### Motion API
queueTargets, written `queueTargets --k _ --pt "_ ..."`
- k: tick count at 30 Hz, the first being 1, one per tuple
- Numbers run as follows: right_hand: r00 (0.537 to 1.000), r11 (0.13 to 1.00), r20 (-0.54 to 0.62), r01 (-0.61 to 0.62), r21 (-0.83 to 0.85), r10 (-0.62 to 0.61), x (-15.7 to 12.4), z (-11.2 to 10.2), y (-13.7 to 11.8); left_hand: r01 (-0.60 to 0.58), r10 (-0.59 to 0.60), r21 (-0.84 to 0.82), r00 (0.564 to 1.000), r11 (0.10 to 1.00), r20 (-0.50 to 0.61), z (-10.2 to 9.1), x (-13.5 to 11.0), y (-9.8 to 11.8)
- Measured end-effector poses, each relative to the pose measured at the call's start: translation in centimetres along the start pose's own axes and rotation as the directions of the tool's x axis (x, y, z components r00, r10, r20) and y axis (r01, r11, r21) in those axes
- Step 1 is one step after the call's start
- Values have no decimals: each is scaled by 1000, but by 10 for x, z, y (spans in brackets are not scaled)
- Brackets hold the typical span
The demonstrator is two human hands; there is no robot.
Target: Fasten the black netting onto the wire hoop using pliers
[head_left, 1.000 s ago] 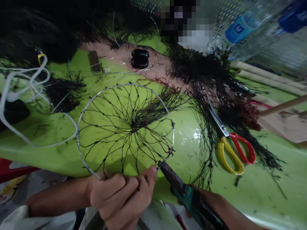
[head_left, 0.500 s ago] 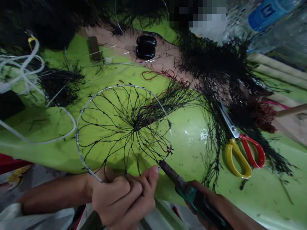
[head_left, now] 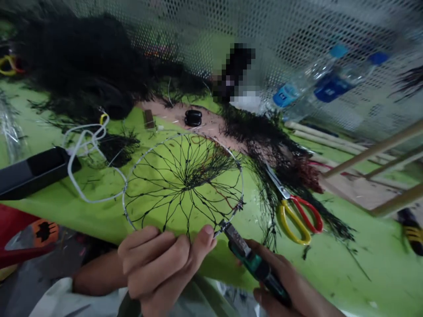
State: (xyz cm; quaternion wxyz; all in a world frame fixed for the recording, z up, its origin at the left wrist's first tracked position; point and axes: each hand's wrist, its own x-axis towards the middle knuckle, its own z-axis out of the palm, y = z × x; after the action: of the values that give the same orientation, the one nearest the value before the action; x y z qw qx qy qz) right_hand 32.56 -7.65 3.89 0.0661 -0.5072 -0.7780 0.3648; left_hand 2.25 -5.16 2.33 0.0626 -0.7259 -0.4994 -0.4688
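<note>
The left hand (head_left: pixel 161 264) was clenched on the near rim of the wire ring (head_left: pixel 183 185), which lay on the green table (head_left: pixel 330 264); the fingers hid the rim there. The right hand (head_left: pixel 287 286), partly cut off by the frame edge, gripped the green-handled pliers (head_left: pixel 246 253), whose tip met the rim beside the thumb. The black netting (head_left: pixel 185 176) blurred toward the centre. Compared with a second earlier, the view had tilted up, revealing mesh fencing (head_left: pixel 297 35); the scissors (head_left: pixel 294 211) appeared nearer the ring.
</note>
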Motion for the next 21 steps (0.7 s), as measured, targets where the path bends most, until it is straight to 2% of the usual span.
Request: queueTargets --k 2,3,5,7,9,14,21 --pt "999 999 18 46 15 -46 3 7 4 -152 154 22 980 988 -126 -5 9 0" --pt "998 998 27 54 27 -55 5 10 5 -205 206 23 971 979 -120 -8 13 -1" --pt "999 997 27 45 56 -47 7 14 7 -246 246 -10 969 969 25 -13 19 -5" --pt "1000 997 7 30 76 -30 7 18 8 -230 232 -30 969 973 82 -16 19 -8" --pt "999 996 -2 42 76 -41 7 21 8 -209 210 -33 977 977 33 -18 17 -8" --pt "995 994 -11 103 18 -103 4 27 8 -173 173 -14 984 985 29 -15 8 -3" --pt "995 996 -48 93 11 -92 2 32 3 -123 125 -50 992 991 32 -14 8 3"
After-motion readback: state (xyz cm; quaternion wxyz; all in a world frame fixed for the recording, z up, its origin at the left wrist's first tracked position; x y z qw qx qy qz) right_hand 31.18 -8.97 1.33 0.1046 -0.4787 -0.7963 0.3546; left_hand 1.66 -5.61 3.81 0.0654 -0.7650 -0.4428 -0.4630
